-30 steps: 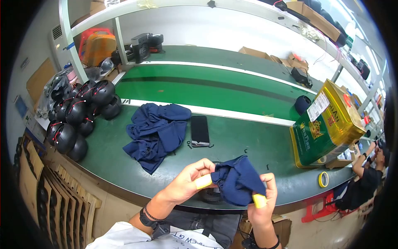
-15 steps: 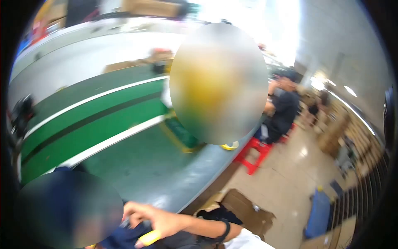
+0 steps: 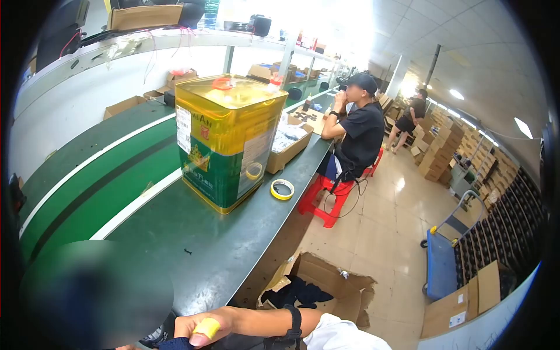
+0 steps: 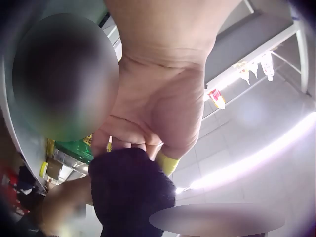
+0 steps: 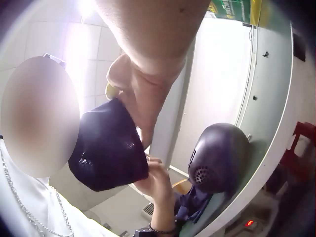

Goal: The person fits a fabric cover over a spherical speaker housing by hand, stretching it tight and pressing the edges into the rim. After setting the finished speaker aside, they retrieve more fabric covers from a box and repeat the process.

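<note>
The dark green bench has a brighter green belt along its far side. A large yellow-and-green tin stands near the front edge, with a roll of yellow tape just beside it and an open cardboard box just behind. A dark helmet sits by the front edge.

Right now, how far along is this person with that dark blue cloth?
Early on, I'd guess. Done: the dark blue cloth is up off the bench. In hand: the left hand and right hand both hold it in a pinching grip, in the air. Left: the dark helmet sits untouched on the bench, with more blue fabric beside it.
</note>
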Tool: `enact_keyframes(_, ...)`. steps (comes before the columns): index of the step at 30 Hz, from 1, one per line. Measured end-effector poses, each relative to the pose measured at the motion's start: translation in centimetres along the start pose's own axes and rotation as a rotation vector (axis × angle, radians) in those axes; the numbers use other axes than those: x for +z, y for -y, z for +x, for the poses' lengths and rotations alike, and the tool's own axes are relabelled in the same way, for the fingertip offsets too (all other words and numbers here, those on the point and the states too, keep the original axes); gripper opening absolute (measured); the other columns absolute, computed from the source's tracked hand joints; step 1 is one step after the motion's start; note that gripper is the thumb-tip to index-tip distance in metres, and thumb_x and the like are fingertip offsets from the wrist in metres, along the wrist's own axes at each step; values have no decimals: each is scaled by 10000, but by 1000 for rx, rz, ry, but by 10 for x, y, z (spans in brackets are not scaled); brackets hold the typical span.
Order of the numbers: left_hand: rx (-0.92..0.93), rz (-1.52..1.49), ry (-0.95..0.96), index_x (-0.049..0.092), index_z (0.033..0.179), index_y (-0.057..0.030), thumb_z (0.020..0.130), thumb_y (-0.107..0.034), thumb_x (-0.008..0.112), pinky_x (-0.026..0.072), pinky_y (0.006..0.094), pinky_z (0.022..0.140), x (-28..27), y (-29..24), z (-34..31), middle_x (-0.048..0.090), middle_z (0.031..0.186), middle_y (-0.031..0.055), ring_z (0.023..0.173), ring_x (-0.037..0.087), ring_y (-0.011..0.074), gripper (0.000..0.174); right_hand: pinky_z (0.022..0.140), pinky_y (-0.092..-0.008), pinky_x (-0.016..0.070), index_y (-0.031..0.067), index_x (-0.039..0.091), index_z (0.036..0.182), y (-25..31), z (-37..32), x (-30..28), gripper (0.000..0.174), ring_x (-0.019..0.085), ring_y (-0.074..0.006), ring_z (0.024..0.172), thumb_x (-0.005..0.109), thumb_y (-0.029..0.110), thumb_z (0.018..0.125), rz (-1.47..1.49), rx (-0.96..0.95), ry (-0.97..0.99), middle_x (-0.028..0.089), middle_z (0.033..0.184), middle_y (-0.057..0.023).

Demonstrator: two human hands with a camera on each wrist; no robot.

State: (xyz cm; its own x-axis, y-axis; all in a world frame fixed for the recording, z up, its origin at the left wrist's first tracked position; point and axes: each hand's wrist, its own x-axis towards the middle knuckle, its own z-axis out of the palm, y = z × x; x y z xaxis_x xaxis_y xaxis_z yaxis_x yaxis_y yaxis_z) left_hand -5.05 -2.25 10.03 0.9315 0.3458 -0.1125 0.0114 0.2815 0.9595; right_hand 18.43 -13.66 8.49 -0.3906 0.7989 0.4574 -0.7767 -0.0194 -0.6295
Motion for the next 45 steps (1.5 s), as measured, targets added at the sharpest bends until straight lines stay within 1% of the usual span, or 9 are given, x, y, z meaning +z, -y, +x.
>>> enact_keyframes(3,33,-140,-148,570,1002,-33,937,-196,660,441,276,816,37,-11,10,587,994,58,890,542,146,197,809,-371,530,45,571,1319,2,0,-18,576,644,-222,1051,833,128,813,-176,502,127,609,1220,-150)
enact_keyframes(5,41,-220,-309,569,999,-33,925,-176,665,442,274,823,47,-15,9,592,1007,62,895,546,148,188,678,-302,399,0,508,837,-2,5,2,341,431,-84,750,656,260,1000,-529,183,-60,476,770,25)
enact_keyframes(7,240,-236,368,675,850,-19,871,-209,847,535,427,739,-55,45,0,722,866,144,796,674,191,257,815,-396,500,-75,576,966,21,-6,13,290,625,-258,857,637,204,1020,-700,264,-18,609,856,-118)
enact_keyframes(8,270,-46,611,685,1146,53,905,-126,767,493,468,976,-35,9,16,710,1062,204,1078,659,343,311,927,-435,499,-71,622,978,34,-10,18,246,671,-329,918,655,172,1004,-777,345,40,668,916,-162)
enact_keyframes(14,288,402,860,731,975,-38,978,-168,717,313,492,1117,-35,-29,10,679,924,44,969,691,215,130,1155,-496,295,72,729,1175,47,-12,35,296,698,-172,838,774,235,932,-1100,564,155,735,907,-11)
enact_keyframes(18,270,518,664,752,879,-64,928,-215,770,241,552,1158,-48,-25,-4,613,1194,107,1242,583,336,160,1140,-580,281,64,725,991,42,-8,18,207,689,-230,1032,793,241,908,-1006,500,414,719,1118,-79)
enact_keyframes(25,219,575,-218,769,939,-66,856,-127,781,198,535,1239,-57,15,11,268,1661,251,1545,238,444,104,1226,-595,153,30,719,796,20,-2,-22,231,159,-540,1535,828,233,814,-1434,323,-334,185,1639,-373)
enact_keyframes(36,293,315,-117,801,1035,-65,874,-77,753,275,567,1213,-23,70,-26,88,1673,328,1543,136,535,169,1102,-593,397,40,781,848,-24,-54,-2,164,115,-544,1547,857,173,788,-1043,396,-380,73,1653,-387)
enact_keyframes(45,252,341,-150,818,1033,-130,851,-123,787,297,608,1199,-15,71,-31,99,1678,308,1555,67,527,185,1153,-578,330,46,794,852,-24,-62,-7,188,111,-539,1551,873,184,752,-946,377,-397,106,1649,-391)
